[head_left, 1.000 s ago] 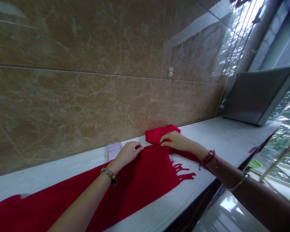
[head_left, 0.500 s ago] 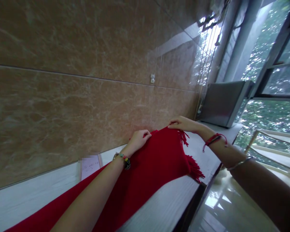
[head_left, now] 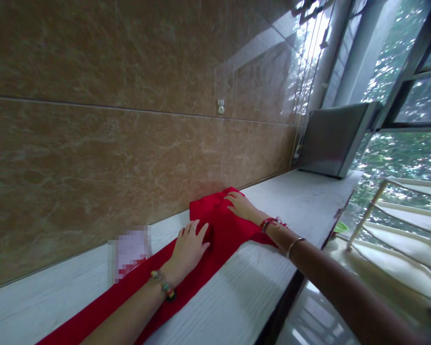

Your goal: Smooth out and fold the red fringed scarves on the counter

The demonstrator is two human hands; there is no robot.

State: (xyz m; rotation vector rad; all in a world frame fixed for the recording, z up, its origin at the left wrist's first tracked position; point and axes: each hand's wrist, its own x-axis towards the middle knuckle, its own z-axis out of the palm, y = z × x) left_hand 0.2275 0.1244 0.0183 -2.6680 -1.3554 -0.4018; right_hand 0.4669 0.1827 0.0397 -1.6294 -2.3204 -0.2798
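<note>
A long red scarf (head_left: 222, 232) lies folded lengthwise along a white wood-grain counter (head_left: 244, 297), running from the lower left toward the wall. My left hand (head_left: 188, 249) rests flat on the scarf with fingers spread, a beaded bracelet on the wrist. Further along, my right hand (head_left: 241, 207) presses flat on the scarf's far end near the wall, fingers stretched out, with a red string bracelet and a thin bangle on the arm. The scarf's fringe is hidden under the fold.
A brown marble-tiled wall (head_left: 129, 143) backs the counter. A blurred pink phone (head_left: 129, 249) leans at the wall left of my hands. A grey metal box (head_left: 332, 141) stands at the counter's far end by the window. The counter edge drops off at right.
Both hands lifted the scarf's fringed end, carried it toward the wall and laid it down folded. The hands went from pinching the edge to lying flat on the cloth.
</note>
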